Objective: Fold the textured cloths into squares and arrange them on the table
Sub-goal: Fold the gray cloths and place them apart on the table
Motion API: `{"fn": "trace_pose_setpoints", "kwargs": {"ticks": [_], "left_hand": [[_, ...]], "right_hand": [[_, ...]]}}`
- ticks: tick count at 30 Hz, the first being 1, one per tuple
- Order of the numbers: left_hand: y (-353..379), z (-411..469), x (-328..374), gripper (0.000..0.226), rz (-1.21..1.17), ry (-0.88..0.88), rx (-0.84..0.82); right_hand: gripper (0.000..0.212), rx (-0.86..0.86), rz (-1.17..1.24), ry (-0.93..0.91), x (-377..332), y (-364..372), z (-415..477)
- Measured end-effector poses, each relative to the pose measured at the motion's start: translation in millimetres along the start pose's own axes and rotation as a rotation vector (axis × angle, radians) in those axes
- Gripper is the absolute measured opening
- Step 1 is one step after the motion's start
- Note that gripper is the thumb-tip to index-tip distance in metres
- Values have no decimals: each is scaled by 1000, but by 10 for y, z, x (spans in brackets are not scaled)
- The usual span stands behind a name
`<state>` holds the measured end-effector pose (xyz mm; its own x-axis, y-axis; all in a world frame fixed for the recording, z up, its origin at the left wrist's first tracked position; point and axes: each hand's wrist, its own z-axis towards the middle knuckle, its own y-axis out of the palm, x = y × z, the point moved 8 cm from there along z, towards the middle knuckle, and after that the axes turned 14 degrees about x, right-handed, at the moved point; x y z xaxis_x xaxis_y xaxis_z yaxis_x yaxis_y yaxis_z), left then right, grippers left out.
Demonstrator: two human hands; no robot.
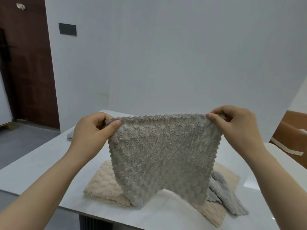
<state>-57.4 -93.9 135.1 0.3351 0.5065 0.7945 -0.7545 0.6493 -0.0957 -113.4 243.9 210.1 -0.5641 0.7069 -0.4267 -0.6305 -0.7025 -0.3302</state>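
A grey-brown textured cloth [162, 151] hangs spread out in the air above the table. My left hand [93, 131] pinches its top left corner and my right hand [235, 125] pinches its top right corner. Its lower edge droops onto the pile below. A beige textured cloth [101, 185] lies flat on the white table [33, 170] under it. A light grey cloth [222, 195] lies crumpled on the beige one at the right. Another cloth [70, 136] shows partly behind my left hand, far on the table.
A brown chair back [292, 135] with a pale strip stands at the table's right side. A white wall rises behind the table, and a dark door [28, 63] is at the left. The table's near edge [69, 209] runs below the beige cloth.
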Motion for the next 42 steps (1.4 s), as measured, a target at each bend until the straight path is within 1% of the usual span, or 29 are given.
{"fn": "trace_pose_setpoints", "kwargs": {"ticks": [5, 11, 18, 22, 26, 30, 33, 35, 39, 42], "left_hand": [[12, -1, 46, 18, 14, 19, 18], [47, 4, 53, 25, 36, 35, 18], [118, -39, 68, 25, -18, -30, 1], [174, -51, 41, 24, -87, -111, -47], [298, -146, 73, 25, -260, -250, -169], [398, -241, 203, 27, -350, -297, -220], [453, -317, 278, 19, -388, -312, -235], [474, -376, 299, 16, -399, -312, -246], [468, -507, 293, 15, -422, -317, -247], [431, -596, 253, 11, -438, -345, -201]], "right_hand": [[9, 23, 41, 59, 68, -8, -42], [12, 43, 63, 109, 152, -31, -54], [11, 34, 103, 175, 178, -36, -117], [10, 31, 181, 266, 212, -50, -144], [7, -11, 373, 382, 143, -19, -191], [7, -62, 431, 385, 11, 25, -239], [8, -110, 498, 425, -85, 72, -313], [8, -170, 576, 482, -160, 122, -399], [20, -287, 672, 561, -346, 191, -619], [15, -304, 708, 596, -420, 226, -761]]}}
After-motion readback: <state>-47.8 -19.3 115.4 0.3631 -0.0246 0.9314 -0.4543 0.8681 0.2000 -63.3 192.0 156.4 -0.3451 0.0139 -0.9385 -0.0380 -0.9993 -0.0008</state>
